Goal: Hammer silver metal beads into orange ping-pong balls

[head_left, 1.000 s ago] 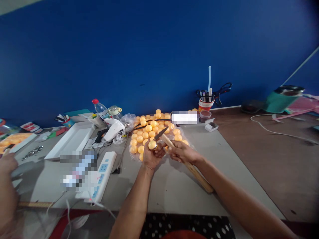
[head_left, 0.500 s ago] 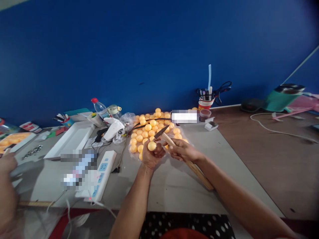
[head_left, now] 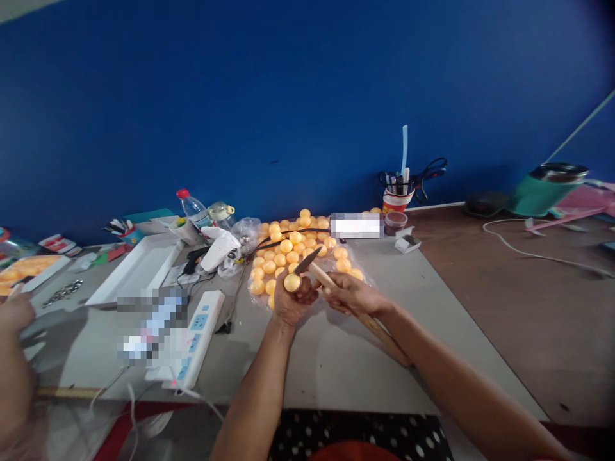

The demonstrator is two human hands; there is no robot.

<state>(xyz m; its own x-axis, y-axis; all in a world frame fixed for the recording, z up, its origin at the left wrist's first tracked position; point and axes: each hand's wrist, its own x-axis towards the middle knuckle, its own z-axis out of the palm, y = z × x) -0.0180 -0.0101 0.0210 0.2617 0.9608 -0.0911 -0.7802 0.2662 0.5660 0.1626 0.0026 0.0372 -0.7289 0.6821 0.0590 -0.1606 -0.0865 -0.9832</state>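
My left hand (head_left: 291,306) is closed round a yellow-orange ball (head_left: 291,282) that looks like a table tennis ball; the ball's top shows above the fingers. In my right hand (head_left: 353,293) is a hammer with a long wooden handle (head_left: 384,338) and a dark head (head_left: 307,260) tapering to a point. The head's lower end is right at the ball, but whether they touch I cannot tell. Just beyond both hands lie many similar orange balls (head_left: 269,266) on clear plastic, a black cable across them.
Left of my hands are a power strip (head_left: 199,336), a white tray (head_left: 103,294), a white hot-glue gun (head_left: 218,250) and a bottle (head_left: 192,208). A pen cup (head_left: 396,200) stands at the back. Another person's hand (head_left: 14,314) is at far left.
The hammer head has shifted slightly left and down, closer to the ball. My left hand and the ball have hardly moved.
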